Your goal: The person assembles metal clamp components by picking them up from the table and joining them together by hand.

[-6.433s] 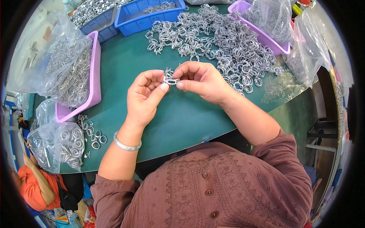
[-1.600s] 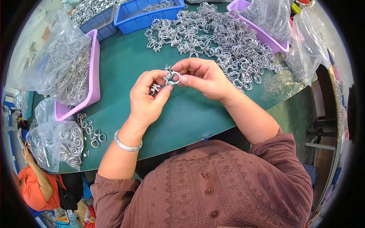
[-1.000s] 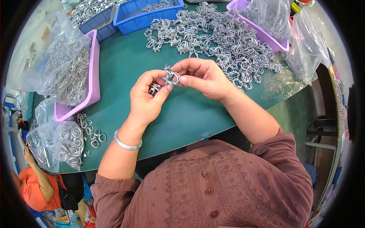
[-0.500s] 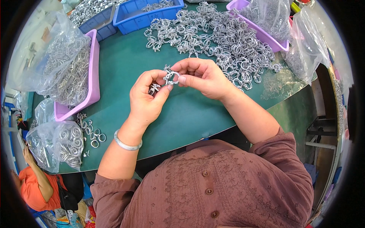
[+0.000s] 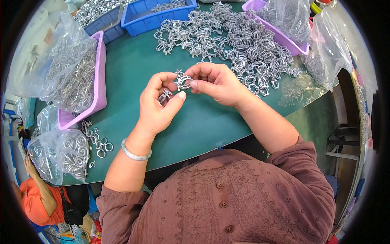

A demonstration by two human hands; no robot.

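Note:
A silver-coloured metal ring with an ornate top is pinched between the thumb and fingers of my right hand. My left hand, a pale bangle on its wrist, curls its fingers up against the ring's ornate side. Its thumb is lifted a little off the ring. More small silver rings are tucked in the curled fingers of this hand, partly hidden. Beyond my right hand spreads a large heap of similar rings on the green tabletop.
On the left, a purple tray holds a clear bag of rings, with another bag and several loose rings nearer. Blue bins stand at the back, another purple tray at right. A person in orange is at lower left.
My left thumb has lifted away from the ring and the left hand has loosened slightly. The ring in my right fingers has turned a little.

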